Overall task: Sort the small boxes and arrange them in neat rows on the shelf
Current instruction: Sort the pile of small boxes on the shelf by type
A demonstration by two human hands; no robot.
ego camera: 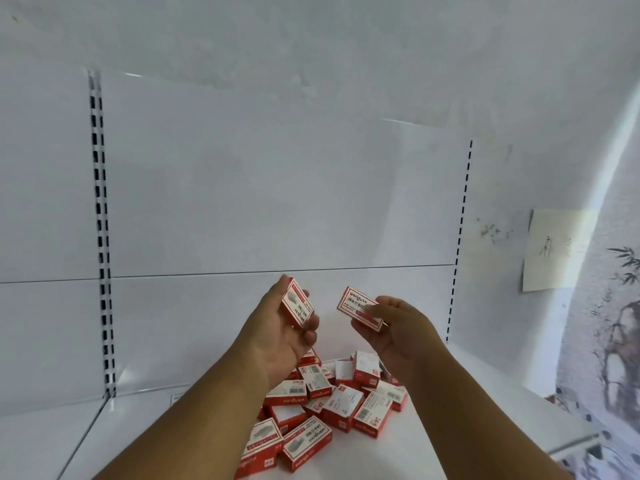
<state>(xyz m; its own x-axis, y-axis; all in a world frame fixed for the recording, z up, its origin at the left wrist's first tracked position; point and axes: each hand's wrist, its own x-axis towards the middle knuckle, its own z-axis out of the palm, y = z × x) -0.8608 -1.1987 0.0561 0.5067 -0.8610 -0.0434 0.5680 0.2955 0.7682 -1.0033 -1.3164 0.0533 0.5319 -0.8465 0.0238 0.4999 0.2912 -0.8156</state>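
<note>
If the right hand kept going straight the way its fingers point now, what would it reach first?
The right hand, holding a box, points up and left toward the left hand and its own box. That box looks like the first thing met, though depth between them is unclear.

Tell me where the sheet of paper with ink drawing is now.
In the head view, the pale paper sheet hangs on the wall at the far right, beyond the dotted shelf upright, above the patterned wall covering.
</note>
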